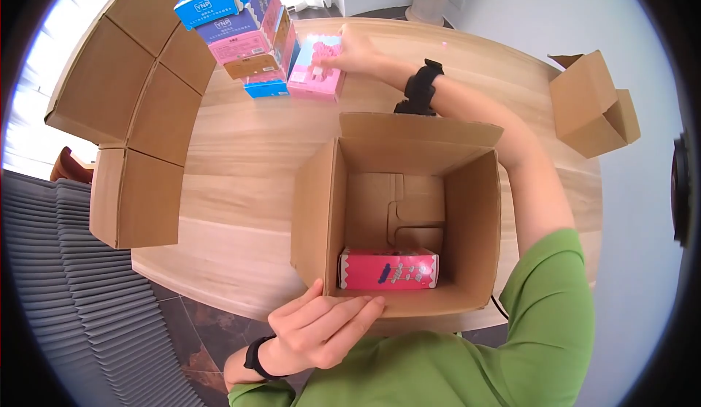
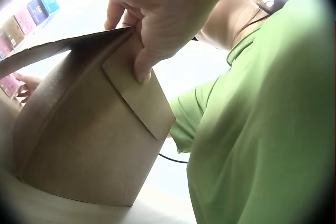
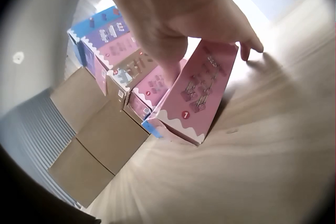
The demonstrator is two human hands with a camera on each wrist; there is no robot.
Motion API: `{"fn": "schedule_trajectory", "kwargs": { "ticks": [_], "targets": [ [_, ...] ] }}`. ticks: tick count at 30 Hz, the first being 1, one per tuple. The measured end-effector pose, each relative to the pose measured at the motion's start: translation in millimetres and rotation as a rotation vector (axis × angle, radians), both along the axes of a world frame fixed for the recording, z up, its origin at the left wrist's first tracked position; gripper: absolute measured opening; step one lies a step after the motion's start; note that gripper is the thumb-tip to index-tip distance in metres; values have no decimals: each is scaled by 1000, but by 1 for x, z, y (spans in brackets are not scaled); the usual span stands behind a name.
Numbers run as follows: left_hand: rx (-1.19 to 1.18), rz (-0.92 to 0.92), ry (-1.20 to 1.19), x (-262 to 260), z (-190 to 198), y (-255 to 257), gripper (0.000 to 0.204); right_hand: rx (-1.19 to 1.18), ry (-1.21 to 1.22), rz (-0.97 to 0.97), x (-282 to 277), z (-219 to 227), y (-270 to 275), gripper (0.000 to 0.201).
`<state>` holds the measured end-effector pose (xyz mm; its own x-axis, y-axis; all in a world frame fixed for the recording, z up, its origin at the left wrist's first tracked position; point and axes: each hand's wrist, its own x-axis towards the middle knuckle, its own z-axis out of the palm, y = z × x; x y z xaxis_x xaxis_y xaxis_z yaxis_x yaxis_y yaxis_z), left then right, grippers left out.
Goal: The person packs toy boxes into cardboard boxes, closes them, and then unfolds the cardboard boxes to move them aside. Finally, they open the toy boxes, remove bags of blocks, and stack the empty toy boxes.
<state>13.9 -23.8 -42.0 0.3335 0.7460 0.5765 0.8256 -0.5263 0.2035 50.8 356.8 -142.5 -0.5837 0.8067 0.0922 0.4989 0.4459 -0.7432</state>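
Note:
An open cardboard box [image 1: 314, 210] stands at the near side of the table with a red-pink printed box [image 1: 389, 271] lying inside. My left hand [image 1: 325, 328] grips its near rim at the left corner; in the left wrist view the thumb [image 2: 143, 69] presses the outer wall. Across the table, my right hand [image 1: 358, 52] holds a pink box [image 1: 315, 85] beside a stack of colourful boxes [image 1: 252, 31]. In the right wrist view this pink box [image 3: 199, 90] leans slightly, the thumb on its stack side and the fingertips past its far edge.
Several closed cardboard cartons [image 1: 139, 93] are stacked along the table's left edge. A small opened carton [image 1: 588, 104] is at the right edge. Grey pleated material [image 1: 80, 275] hangs at the left, and a pale wall [image 1: 555, 12] rises behind the table.

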Motion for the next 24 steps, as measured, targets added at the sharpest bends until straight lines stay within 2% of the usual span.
{"fn": "schedule_trajectory", "kwargs": {
  "ticks": [5, 6, 8, 10, 13, 16, 19, 22, 24],
  "targets": [
    [-16, 10, -33, 2, 1, -1, 27, -88, 420, -77, 43, 0, 25, 60],
    [-17, 18, -51, 3, 0, -2, 27, -98, 517, -103, 57, 15, 23, 53],
    [-12, 32, -84, 6, -3, -2, 27, -272, 724, -1, 84, 83, -12, 43],
    [9, 38, -102, 8, -5, -2, 27, -252, 753, -151, 103, 137, -34, 34],
    [42, 78, -127, 13, -9, -2, 25, -148, 795, 73, 128, 179, -53, 36],
    [59, 85, -119, 14, -5, -1, 22, -126, 719, 249, 139, 208, -103, 37],
    [64, 89, -135, 15, -5, -1, 20, -254, 559, 420, 147, 216, -140, 39],
    [81, 85, -140, 14, -6, -1, 20, -40, 95, 251, 146, 217, -171, 43],
    [82, 82, -141, 14, -7, -1, 20, 49, -55, 308, 141, 211, -187, 31]
  ]
}}
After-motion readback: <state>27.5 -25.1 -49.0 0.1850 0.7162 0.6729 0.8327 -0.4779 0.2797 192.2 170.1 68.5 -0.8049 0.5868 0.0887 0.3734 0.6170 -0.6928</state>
